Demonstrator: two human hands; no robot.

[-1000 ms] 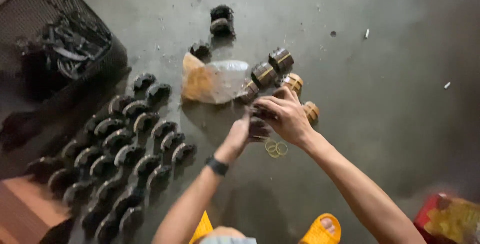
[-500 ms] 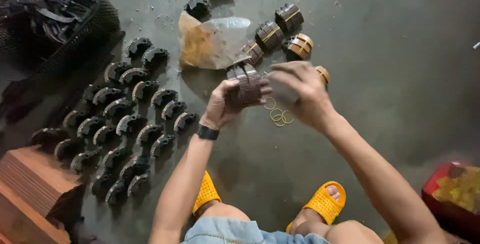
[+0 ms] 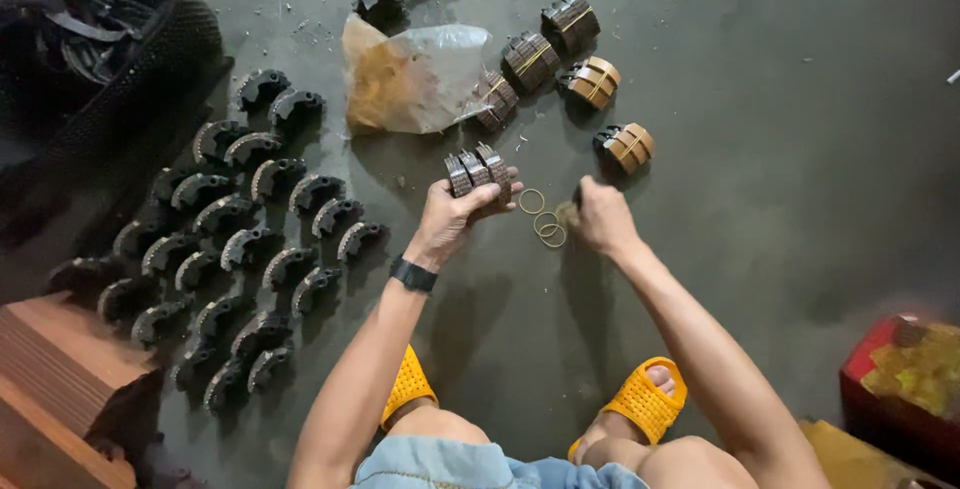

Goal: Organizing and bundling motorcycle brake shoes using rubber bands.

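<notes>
Stained concrete floor [image 3: 800, 149] serving as workspace. Left hand [image 3: 455, 217] gripping stack of curved brake shoes [image 3: 478, 171] upright, edges aligned, likely for banding. Right hand [image 3: 597, 215] closing low beside loose rubber bands [image 3: 545, 224]; contents of that grip unclear. Banded bundles [image 3: 590, 81] lying beyond, unbundled shoes [image 3: 250, 239] waiting in rows at left.

Dark grey concrete floor [image 3: 800, 149], dusty and stained, dim overhead light, brown wooden steps [image 3: 60, 379] at lower left

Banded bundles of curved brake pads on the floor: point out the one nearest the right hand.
The light-brown bundle, lowest of the five, just above the right hand.
</notes>
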